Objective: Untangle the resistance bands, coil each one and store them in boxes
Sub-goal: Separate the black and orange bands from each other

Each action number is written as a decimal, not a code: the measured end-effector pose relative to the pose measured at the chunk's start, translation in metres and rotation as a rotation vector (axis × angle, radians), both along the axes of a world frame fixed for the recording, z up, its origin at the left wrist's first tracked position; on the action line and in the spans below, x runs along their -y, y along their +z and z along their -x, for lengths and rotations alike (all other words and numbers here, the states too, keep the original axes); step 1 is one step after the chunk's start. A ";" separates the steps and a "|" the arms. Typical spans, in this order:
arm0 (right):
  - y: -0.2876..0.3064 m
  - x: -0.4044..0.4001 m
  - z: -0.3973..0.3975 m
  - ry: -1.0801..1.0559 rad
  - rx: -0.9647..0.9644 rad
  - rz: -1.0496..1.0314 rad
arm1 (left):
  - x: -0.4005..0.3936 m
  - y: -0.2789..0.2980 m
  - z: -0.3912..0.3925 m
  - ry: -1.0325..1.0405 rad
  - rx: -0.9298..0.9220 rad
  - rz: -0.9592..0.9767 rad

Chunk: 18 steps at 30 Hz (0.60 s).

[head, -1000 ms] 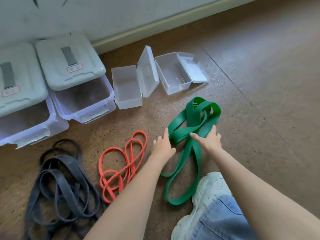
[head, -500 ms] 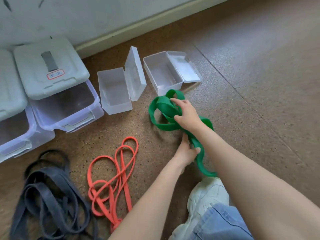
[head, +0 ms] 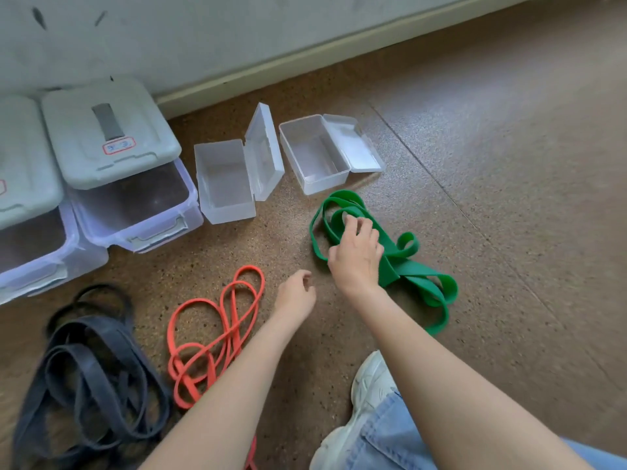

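Coiling green band (head: 412, 271), step one of three.
Your right hand (head: 356, 254) grips it; left hand (head: 295, 295) loose, empty (curled). Next: tighten coil, drop into nearest clear box (head: 314, 157).

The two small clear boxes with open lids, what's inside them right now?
Nothing: the left clear box and the right clear box show bare bottoms. The green band lies on the floor.

Speckled brown cork-like floor (head: 492, 164) with thin straight seams crossing it, pale cream skirting board (head: 305, 59) running along its far edge, grey-white wall (head: 203, 32) above with a few dark scuff marks, soft daylight brightening the floor at the right
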State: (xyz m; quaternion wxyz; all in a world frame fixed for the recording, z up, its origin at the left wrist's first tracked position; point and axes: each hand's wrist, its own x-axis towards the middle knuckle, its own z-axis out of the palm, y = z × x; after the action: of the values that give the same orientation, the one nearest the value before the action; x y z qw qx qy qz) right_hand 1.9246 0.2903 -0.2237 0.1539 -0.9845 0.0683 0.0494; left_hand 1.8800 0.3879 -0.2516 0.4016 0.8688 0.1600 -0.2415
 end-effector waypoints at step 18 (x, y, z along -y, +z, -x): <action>-0.050 -0.136 0.105 0.153 -0.424 -0.500 | -0.120 -0.027 0.115 0.124 -0.158 -0.234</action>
State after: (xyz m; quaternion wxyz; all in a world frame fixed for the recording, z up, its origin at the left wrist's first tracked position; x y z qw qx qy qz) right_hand 1.8199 0.4262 -0.2732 0.3687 -0.8864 0.0106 0.2796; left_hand 1.7652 0.5074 -0.2785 0.2977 0.8764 0.2716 -0.2636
